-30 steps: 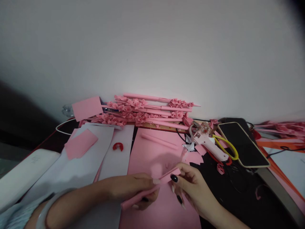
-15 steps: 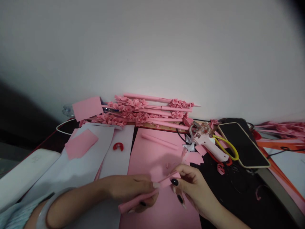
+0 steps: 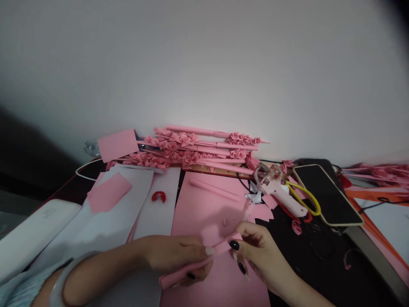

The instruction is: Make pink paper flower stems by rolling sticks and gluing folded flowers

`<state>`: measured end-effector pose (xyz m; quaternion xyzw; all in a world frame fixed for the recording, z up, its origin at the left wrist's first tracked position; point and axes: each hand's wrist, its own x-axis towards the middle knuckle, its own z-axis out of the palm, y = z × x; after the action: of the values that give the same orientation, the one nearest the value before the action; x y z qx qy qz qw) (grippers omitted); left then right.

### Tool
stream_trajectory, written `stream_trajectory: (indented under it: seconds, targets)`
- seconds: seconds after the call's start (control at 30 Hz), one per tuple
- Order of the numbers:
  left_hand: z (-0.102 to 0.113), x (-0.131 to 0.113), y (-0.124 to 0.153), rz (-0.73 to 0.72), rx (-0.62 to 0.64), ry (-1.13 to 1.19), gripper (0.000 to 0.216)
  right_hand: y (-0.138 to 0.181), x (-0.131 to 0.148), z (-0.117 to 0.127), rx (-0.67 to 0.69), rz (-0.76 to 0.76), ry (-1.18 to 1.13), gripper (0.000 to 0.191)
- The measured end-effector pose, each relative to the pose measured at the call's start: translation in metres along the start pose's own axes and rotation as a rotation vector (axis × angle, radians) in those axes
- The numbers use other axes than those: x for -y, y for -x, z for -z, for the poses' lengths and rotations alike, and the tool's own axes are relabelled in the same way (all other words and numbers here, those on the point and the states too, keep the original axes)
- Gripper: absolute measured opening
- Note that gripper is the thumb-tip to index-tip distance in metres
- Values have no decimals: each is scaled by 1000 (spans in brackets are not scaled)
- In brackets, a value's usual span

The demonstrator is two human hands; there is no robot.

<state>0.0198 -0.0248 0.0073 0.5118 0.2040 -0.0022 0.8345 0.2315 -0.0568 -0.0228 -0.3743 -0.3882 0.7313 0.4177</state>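
Note:
A rolled pink paper tube (image 3: 177, 275) slants across the front middle, between both hands. My left hand (image 3: 182, 256) is closed around its lower left part, thumb on top and fingers beneath. At the upper right end, my right hand (image 3: 255, 247) pinches the pink paper between thumb and fingers. Under the hands lies a large pink paper sheet (image 3: 188, 213). On that sheet, farther back, rests another thin pink paper tube (image 3: 214, 189). The palm sides of both hands are hidden.
Pink paper flower stems (image 3: 188, 149) are piled along the wall. To the right lie a pink glue gun (image 3: 283, 198), yellow-handled scissors (image 3: 306, 200), and a phone (image 3: 327, 196). White sheets (image 3: 118, 209), a red curved piece (image 3: 159, 196) and a white box (image 3: 47, 226) are on the left.
Almost nothing differs. Both hands keep their hold on the pink paper tube, with only a very slight shift at its right end.

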Motion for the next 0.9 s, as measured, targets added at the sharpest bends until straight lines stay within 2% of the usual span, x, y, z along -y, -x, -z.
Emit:
stream_trajectory:
  seconds: [0.33, 0.67, 0.8, 0.9]
  targets:
    - [0, -2, 0, -10, -4, -112, 49, 1, 6, -7, -61, -33, 6, 25]
    - [0, -5, 2, 0, 25, -200, 50, 2, 6, -2, -19, -95, 99, 34]
    - [0, -4, 2, 42, -15, -228, 50, 3, 11, -5, -10, -106, 117, 35]
    - [1, 1, 0, 80, -53, -146, 41, 3, 14, -8, -26, -104, 130, 38]
